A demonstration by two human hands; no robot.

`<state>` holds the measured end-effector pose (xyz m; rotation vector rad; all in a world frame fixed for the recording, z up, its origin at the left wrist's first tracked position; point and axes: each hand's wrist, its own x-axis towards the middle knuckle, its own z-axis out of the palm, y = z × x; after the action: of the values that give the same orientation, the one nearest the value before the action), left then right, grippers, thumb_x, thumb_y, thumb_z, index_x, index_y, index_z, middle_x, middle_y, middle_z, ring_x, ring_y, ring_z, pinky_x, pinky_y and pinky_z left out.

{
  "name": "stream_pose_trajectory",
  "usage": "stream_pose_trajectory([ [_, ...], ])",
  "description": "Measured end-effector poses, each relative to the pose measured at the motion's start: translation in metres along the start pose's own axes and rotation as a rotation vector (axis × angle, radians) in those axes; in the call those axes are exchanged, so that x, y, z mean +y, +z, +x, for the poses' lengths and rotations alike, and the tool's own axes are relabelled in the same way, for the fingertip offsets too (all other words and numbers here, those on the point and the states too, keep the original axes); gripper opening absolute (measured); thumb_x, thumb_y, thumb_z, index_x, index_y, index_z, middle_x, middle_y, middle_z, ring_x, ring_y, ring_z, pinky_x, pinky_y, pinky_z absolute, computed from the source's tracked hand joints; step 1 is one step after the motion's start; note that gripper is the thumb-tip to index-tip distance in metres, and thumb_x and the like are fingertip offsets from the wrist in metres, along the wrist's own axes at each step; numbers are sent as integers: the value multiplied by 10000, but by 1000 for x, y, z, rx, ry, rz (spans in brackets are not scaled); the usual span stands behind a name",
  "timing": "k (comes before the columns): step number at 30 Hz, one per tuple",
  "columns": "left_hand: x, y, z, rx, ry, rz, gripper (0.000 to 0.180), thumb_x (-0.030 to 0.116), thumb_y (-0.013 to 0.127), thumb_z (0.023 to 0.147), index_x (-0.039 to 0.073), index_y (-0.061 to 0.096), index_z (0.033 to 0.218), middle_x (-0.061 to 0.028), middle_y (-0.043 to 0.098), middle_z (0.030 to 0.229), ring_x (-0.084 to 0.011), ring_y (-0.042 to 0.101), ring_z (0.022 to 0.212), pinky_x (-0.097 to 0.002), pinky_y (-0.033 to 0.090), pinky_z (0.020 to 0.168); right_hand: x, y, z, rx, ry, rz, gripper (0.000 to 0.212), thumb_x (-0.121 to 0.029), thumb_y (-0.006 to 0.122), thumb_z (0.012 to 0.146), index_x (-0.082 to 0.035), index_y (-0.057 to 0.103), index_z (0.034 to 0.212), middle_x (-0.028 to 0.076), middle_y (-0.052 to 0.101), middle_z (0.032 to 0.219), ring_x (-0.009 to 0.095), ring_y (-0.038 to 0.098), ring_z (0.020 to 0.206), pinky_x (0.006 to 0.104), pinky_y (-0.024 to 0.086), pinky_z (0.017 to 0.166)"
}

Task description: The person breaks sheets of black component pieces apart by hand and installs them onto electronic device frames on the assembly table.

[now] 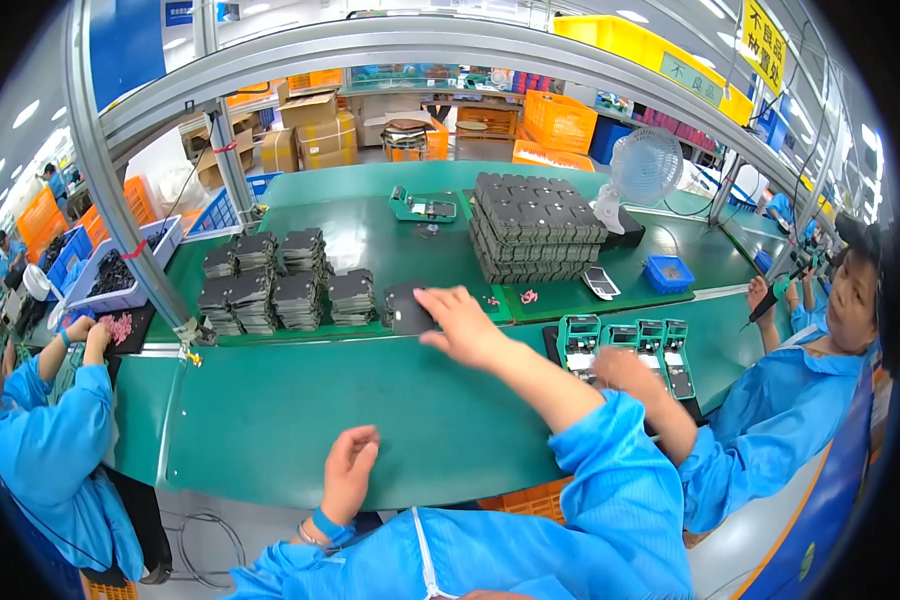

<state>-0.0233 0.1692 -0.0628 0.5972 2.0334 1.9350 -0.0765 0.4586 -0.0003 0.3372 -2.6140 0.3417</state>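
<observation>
My right hand reaches over the middle of the green bench, its fingers and thumb at the right edge of a thin black panel. Whether the panel is raised or rests on something is hard to tell. To its left stand several stacks of similar black panels. My left hand hovers near the bench's front edge with nothing in it, thumb apart from loosely bent fingers. Behind my right hand rises a large block of stacked dark panels. A green fixture lies at the back.
At right, a co-worker's blurred hand is over several green-framed devices. A blue tray, a white handheld-shaped part and a fan stand beyond. Left, another person handles pink pieces. A metal post rises beside them.
</observation>
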Motion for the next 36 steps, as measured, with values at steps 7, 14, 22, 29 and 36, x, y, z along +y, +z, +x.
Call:
stream_pose_trajectory([
  [7, -11, -17, -18, 141, 395, 785, 329, 75, 605, 748, 12, 537, 1064, -188, 511, 1085, -365, 443, 992, -442, 361, 859, 43, 25, 49, -261, 86, -95, 601, -305, 659, 809, -142, 433, 1341, 120, 460, 1320, 358, 394, 1213, 465, 390, 965],
  [14, -13, -19, -22, 124, 419, 900, 318, 73, 601, 736, 8, 533, 1040, -184, 477, 1115, -374, 419, 1028, -478, 350, 889, 53, 7, 48, -249, 82, 99, 637, -340, 687, 774, -126, 454, 1327, 159, 480, 1278, 384, 433, 1165, 473, 382, 984],
  [22, -19, -16, -22, 143, 452, 928, 291, 48, 597, 700, -5, 557, 984, -202, 490, 1096, -371, 441, 1000, -469, 369, 845, 199, -118, -17, 700, 716, -114, 166, -183, 559, 815, -52, 645, 870, 191, 645, 890, 369, 618, 848, 447, 496, 730],
  [29, -22, -16, -22, 168, 453, 970, 280, 31, 594, 689, -3, 562, 966, -207, 489, 1098, -372, 444, 1004, -468, 375, 849, 283, -138, -66, 143, 780, -143, 508, -274, 720, 731, -90, 598, 1188, 212, 624, 1053, 319, 603, 968, 382, 466, 871],
  [36, -20, -17, -24, 205, 439, 990, 266, 24, 598, 685, 6, 561, 948, -204, 493, 1078, -370, 446, 995, -467, 376, 832, 284, -156, -46, -147, 787, 37, 595, -188, 774, 690, -70, 567, 1235, 168, 626, 1092, 266, 592, 1015, 349, 452, 896],
])
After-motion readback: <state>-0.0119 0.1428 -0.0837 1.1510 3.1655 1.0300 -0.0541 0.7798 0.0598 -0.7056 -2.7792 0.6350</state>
